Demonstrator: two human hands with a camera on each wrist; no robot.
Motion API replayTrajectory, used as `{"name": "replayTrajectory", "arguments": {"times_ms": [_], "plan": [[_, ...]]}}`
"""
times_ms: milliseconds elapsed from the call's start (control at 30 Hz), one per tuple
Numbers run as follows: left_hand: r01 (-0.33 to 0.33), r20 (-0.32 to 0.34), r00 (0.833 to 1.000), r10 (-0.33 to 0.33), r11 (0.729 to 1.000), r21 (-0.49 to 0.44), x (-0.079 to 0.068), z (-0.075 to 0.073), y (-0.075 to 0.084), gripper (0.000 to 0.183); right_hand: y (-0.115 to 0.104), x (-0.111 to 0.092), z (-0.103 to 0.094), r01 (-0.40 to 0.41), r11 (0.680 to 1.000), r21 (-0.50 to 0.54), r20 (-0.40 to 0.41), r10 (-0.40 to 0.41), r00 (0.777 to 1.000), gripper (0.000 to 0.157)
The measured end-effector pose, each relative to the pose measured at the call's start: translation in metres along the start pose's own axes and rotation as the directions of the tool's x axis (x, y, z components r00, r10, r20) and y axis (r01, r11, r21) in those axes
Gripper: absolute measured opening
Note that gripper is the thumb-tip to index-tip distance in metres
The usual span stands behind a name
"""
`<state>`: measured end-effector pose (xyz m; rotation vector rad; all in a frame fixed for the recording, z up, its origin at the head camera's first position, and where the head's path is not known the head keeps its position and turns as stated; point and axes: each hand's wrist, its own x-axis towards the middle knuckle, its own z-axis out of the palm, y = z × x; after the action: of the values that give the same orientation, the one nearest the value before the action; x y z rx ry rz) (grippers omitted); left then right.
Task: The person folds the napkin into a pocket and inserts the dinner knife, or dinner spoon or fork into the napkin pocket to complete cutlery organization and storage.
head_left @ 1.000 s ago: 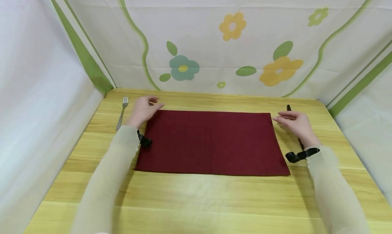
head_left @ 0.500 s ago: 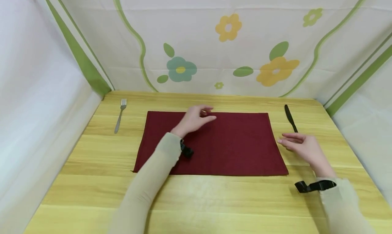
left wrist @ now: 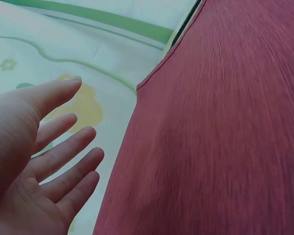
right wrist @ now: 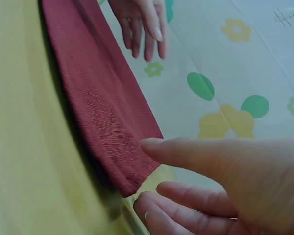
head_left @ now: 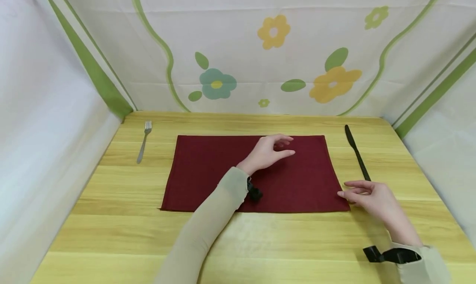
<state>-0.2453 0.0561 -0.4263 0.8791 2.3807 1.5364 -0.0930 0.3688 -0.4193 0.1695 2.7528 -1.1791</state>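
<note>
A dark red cloth placemat [head_left: 208, 168] lies flat on the wooden table [head_left: 111, 234]. My left hand [head_left: 264, 152] is above its far right half, thumb and fingers spread apart, holding nothing; the left wrist view shows the same hand [left wrist: 49, 156] with relaxed fingers. At the mat's near right corner is my right hand [head_left: 375, 199], its thumb tip close to the right edge. In the right wrist view a gap shows between its thumb and its loosely bent fingers [right wrist: 171, 210]. Whether the thumb touches the cloth I cannot tell.
A silver fork [head_left: 144, 141] lies on the table to the left of the placemat. A black knife [head_left: 357, 151] lies to its right, its near end reaching behind the right hand. White curtains with a flower print [head_left: 275, 69] stand behind and at both sides.
My left hand has moved from the mat's far left corner rightward over it. My right hand has come down along the right edge to the near corner, uncovering more of the knife.
</note>
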Motion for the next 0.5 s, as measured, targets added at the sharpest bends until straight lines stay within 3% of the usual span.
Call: {"name": "replayTrajectory", "arguments": {"times_ms": [100, 267, 500], "plan": [[-0.009, -0.005, 1.0, 0.009, 1.0, -0.026, 0.009, 0.006, 0.003, 0.049, 0.001, -0.005, 0.003, 0.022, 0.997, -0.069, -0.018, -0.024, 1.0, 0.057], [0.012, -0.018, 1.0, -0.012, 0.999, -0.039, 0.024, 0.015, 0.011, 0.046, 0.004, -0.008, 0.008, 0.051, 0.995, -0.09, -0.029, -0.054, 0.998, 0.047], [0.059, -0.026, 0.998, -0.056, 0.988, 0.14, 0.046, 0.027, 0.016, 0.048, 0.004, -0.014, 0.011, 0.052, 0.993, -0.109, -0.042, -0.057, 0.998, 0.046]]}}
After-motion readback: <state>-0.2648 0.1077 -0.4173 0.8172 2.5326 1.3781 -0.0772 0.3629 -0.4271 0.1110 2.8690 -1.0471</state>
